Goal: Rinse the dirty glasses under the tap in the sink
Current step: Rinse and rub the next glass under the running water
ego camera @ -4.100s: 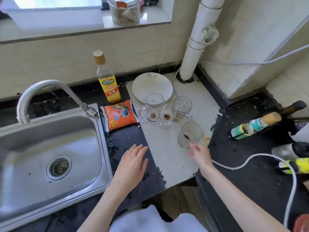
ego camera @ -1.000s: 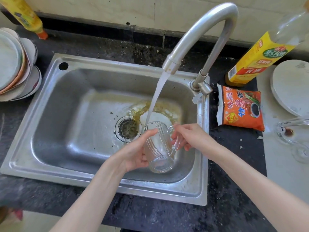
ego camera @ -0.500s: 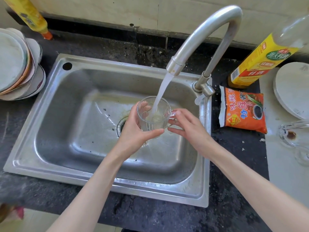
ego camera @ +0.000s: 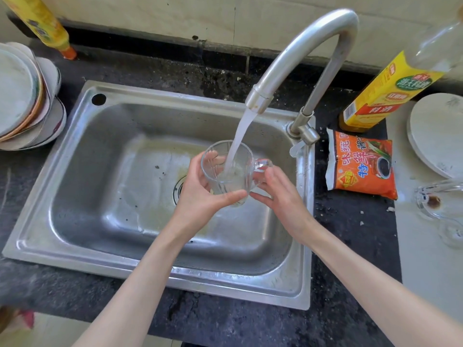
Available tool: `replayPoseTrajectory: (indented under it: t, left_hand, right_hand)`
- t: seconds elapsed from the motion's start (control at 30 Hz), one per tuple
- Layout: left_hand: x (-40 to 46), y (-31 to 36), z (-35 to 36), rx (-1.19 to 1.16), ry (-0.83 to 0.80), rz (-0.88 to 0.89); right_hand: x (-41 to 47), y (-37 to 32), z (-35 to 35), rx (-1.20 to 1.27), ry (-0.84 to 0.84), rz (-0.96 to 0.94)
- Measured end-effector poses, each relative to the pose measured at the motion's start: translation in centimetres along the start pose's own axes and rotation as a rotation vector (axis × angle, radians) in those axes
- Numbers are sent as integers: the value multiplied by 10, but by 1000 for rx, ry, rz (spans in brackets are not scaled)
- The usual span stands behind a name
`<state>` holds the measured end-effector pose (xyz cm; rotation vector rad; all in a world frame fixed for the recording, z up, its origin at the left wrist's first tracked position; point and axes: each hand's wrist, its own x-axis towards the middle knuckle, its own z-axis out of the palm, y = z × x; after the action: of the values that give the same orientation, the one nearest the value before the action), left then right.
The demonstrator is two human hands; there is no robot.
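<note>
the rinse step is in hand here: the glass mug [ego camera: 226, 171] is held upright over the sink [ego camera: 105, 156], right under the tap [ego camera: 298, 63], and the stream is taken straight into its mouth. the mug's body is wrapped by the left hand [ego camera: 200, 196], thumb across the front wall and fingers seen through the glass on the far side. the right hand [ego camera: 280, 194] is kept just beside it at the handle side, fingers loosely extended and touching or nearly touching the base; whether the handle is actually pinched cannot be told. cloudy water is gathered in the bottom of the mug.

next, by judgement, a swirl and a tip-out into the basin are called for, with a firm hold, since wet glass will be slippery. more dirty glasses [ego camera: 436, 201] are waiting at the right edge, one stained brown inside, so the task is judged to be early on.

against the view of a second ago, the mug has been brought from tilted and low over the drain to upright and higher under the stream. half a second back it was already filling, and little has been changed since but a slight shift.
</note>
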<state>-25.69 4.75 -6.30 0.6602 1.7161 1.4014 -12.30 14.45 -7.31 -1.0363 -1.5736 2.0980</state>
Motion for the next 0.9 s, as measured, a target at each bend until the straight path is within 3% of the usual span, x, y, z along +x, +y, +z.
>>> replayPoseTrajectory:
  t: [0.33, 0.5, 0.73, 0.83, 0.9]
  left_hand:
    - [0, 3, 12, -171, 73, -144]
    - [8, 6, 9, -263, -21, -230]
    - [19, 14, 0, -544, -74, -187]
    - [20, 19, 5, -505, 72, -212]
    - [20, 21, 14, -443, 226, -234]
  right_hand:
    - [9, 13, 18, 66, 116, 81]
    - [14, 4, 25, -1, 233, 70]
    - [24, -11, 26, 349, -45, 573]
    - [28, -12, 29, 364, -1, 592]
    - [32, -5, 35, 168, 125, 456]
